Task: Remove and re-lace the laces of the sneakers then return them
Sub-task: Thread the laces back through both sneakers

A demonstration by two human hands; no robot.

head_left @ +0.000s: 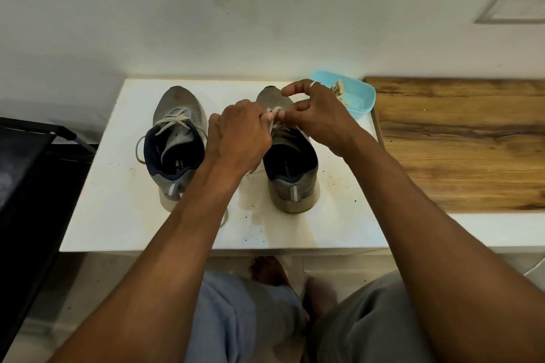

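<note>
In the head view, your left hand (240, 134) and right hand (317, 115) both pinch the lace (272, 115) over the right sneaker (290, 156) on the white table (124, 215); keep it flat and taut as you feed each eyelet. The left sneaker (177, 138) sits just left of your grip with slack loops, and a blue tub (358, 97) lies close behind your right hand, so pull the lace away from it.

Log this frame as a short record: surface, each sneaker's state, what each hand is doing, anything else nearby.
surface: white tabletop, speckled with dirt
left grey mesh sneaker: untouched, laces loose, one loop hanging over its side
right grey mesh sneaker: being worked on
left hand: pinching the pale flat lace
right hand: pinching the same lace
nearby: light blue plastic tub beside the right sneaker's toe
</note>
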